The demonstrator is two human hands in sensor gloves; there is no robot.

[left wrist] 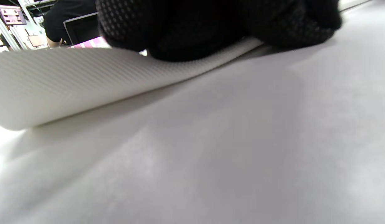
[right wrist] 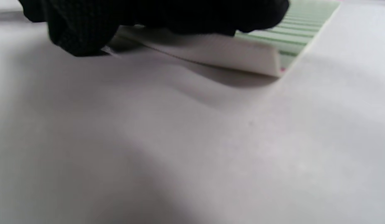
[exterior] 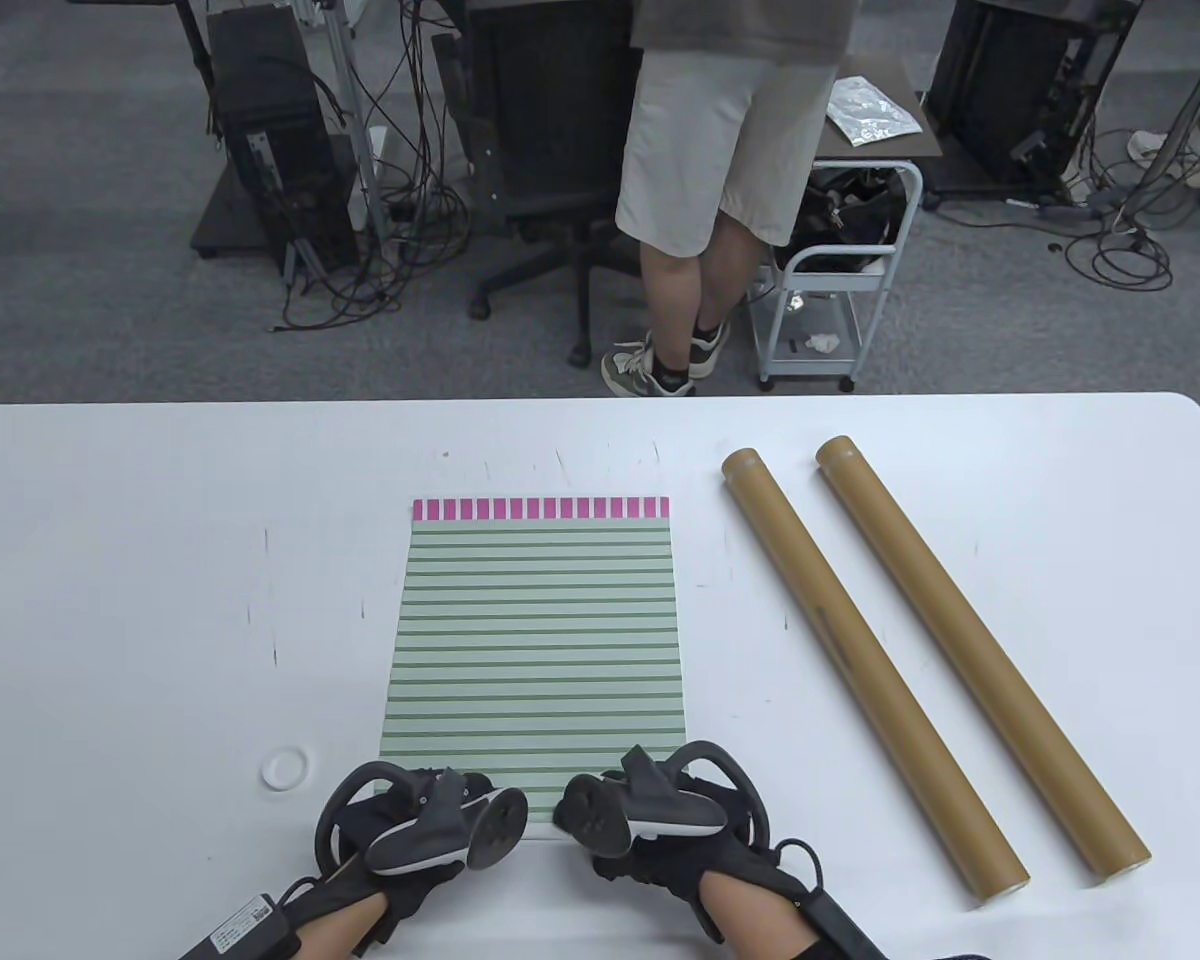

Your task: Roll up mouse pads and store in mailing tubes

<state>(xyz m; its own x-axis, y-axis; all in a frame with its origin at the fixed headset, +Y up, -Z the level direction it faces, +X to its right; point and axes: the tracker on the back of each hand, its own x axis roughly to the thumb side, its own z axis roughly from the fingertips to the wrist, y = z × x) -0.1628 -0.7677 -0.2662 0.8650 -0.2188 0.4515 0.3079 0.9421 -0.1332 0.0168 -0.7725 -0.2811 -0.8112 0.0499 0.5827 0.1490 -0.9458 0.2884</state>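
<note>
A green striped mouse pad (exterior: 535,640) with a pink far edge lies flat in the middle of the white table (exterior: 160,560). Both gloved hands are at its near edge. My left hand (exterior: 410,795) curls its fingers (left wrist: 195,31) over the near left part, where the pad's white ribbed underside (left wrist: 71,84) has turned up into a roll. My right hand (exterior: 660,790) holds the near right part; its fingers (right wrist: 86,28) lie on the lifted white edge (right wrist: 217,53). Two brown mailing tubes (exterior: 860,660) (exterior: 975,650) lie side by side to the right, untouched.
A small white round cap (exterior: 285,768) sits on the table left of my left hand. Beyond the far edge a person (exterior: 720,180) stands beside an office chair (exterior: 550,130) and a white cart (exterior: 830,300).
</note>
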